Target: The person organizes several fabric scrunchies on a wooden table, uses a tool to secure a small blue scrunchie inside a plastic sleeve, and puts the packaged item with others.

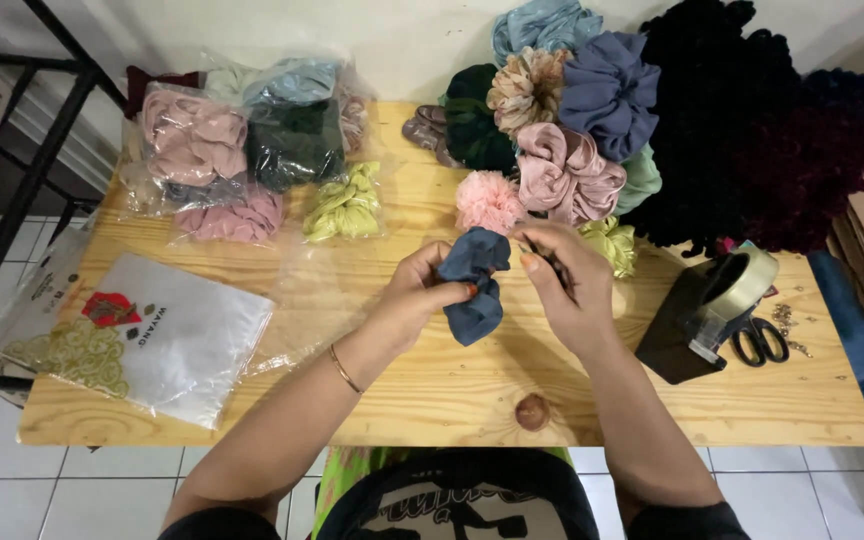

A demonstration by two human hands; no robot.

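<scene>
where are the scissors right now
In the head view, the black-handled scissors lie on the right side of the wooden table, just right of the black tape dispenser and beyond the right hand.

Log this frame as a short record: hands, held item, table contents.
left hand: grips a dark blue scrunchie
right hand: pinches the scrunchie's top edge, with a thin dark item between the fingers, too small to identify
table: light wood
rear right: pile of loose scrunchies
rear left: bagged scrunchies
right: tape dispenser, scissors
front left: flat plastic bags
</scene>
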